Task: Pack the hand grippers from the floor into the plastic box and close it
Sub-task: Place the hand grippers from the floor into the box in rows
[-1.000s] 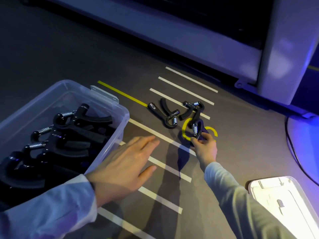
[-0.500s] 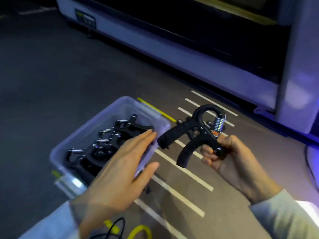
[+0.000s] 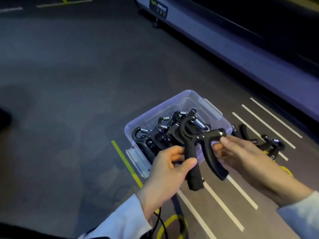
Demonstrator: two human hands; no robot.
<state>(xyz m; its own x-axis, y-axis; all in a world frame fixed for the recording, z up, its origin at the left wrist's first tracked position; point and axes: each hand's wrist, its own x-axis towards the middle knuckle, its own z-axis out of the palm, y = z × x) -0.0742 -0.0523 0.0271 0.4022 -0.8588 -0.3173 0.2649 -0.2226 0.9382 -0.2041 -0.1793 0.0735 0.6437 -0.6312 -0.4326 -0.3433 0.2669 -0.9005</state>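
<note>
- Got one gripper (image 3: 198, 145) up in both hands right now, held over the near edge of the box (image 3: 174, 104).
- My left hand (image 3: 168, 169) is wrapped around the left handle, thumb across the front of it, fingers curled behind.
- My right hand (image 3: 241, 152) pinches the other side: fingertips on the knob end up top, thumb tucked under by the right handle.
- The spring on it points up and away from me, the two handles hang down toward me.
- The box sits on the floor (image 3: 69, 83) with no lid on it, and there's already a pile of grippers (image 3: 160, 133) inside, springs showing.
- Two more grippers (image 3: 269, 144) lie on the floor just right of the box, on the white stripes (image 3: 224, 207), partly hidden behind my right hand.
- Some gym machine base (image 3: 241, 49) runs along the back, with a "STRONG" label.
- A black cable (image 3: 162, 225) and a yellow ring mark sit down by my left sleeve (image 3: 120, 221).
</note>
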